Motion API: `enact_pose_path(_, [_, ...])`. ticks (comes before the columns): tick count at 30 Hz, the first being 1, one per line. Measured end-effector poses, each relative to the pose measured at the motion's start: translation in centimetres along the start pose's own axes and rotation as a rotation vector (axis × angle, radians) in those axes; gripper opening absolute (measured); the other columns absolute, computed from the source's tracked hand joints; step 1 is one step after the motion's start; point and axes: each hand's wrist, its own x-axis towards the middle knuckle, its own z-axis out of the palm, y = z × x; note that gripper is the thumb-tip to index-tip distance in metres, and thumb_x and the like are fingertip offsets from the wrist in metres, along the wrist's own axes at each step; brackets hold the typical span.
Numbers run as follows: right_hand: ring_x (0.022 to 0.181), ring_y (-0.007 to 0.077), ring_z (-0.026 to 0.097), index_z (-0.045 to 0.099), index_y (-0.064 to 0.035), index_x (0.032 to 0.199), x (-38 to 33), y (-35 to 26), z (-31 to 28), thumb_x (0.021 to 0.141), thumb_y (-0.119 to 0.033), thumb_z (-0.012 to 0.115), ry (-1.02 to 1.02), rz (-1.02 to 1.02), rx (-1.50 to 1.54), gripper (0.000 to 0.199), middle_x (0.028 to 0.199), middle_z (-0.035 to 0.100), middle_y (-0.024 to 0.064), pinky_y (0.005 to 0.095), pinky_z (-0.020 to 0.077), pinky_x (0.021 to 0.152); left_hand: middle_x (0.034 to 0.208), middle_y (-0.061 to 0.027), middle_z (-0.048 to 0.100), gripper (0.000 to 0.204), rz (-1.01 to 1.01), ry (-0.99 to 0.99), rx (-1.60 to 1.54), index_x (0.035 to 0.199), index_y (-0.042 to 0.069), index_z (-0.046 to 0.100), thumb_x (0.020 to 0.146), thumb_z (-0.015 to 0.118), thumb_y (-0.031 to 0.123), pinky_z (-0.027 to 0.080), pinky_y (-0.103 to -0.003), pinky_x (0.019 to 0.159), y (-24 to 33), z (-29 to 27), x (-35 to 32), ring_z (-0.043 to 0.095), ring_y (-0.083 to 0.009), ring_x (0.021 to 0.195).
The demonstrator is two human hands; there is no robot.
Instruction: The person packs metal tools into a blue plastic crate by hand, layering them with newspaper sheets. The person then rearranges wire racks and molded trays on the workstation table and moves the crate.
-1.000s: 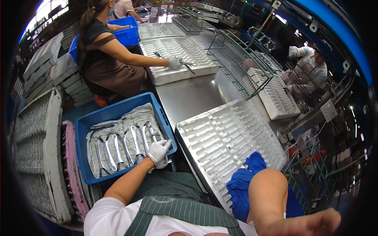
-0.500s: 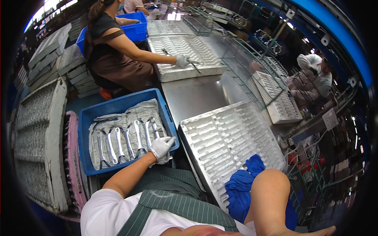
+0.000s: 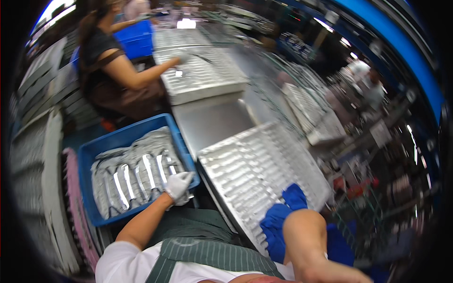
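My left hand (image 3: 178, 185), in a pale glove, is closed at the near right corner of a blue bin (image 3: 88, 186). Whatever its fingers hold, if anything, is hidden. Inside the bin, several shiny wrenches (image 3: 127, 181) lie side by side on a crumpled grey cloth (image 3: 153, 137). My right arm is bent back close to the camera. My right hand (image 3: 330, 272) is low in the picture, blurred and partly cut off, with its fingers not readable. A blue cloth (image 3: 276, 226) lies beside that arm, over the near edge of a pale ridged tray (image 3: 250, 165).
Another ridged tray (image 3: 207, 92) sits farther along the metal table (image 3: 212, 118), where a seated co-worker (image 3: 120, 70) reaches over it. Grey trays (image 3: 35, 174) and a pink one (image 3: 78, 207) stand left of the bin. Wire racks (image 3: 363, 212) and a person (image 3: 361, 87) are at right.
The whole view has shifted and blurred, moving the scene leftward. My left hand keeps its place at the bin. My right hand has come inward. The co-worker's hand has moved across the far tray.
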Motion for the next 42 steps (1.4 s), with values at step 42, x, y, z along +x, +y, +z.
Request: enact_pose_path(42, [0.104, 0.0212, 0.059, 0.058, 0.0019, 0.117, -16.5, -5.2, -15.6, 0.093, -0.022, 0.054, -0.82, 2.175, 0.031, 0.034, 0.113, 0.062, 0.0142, 0.0314, 0.0441, 0.091, 0.072, -0.0174, 0.063, 0.021, 0.228, 0.109, 0.434, 0.077, 0.007, 0.061, 0.083, 0.062, 0.027, 0.047, -0.045, 0.059, -1.8, 3.0, 1.4, 0.062, -0.0375, 0.067])
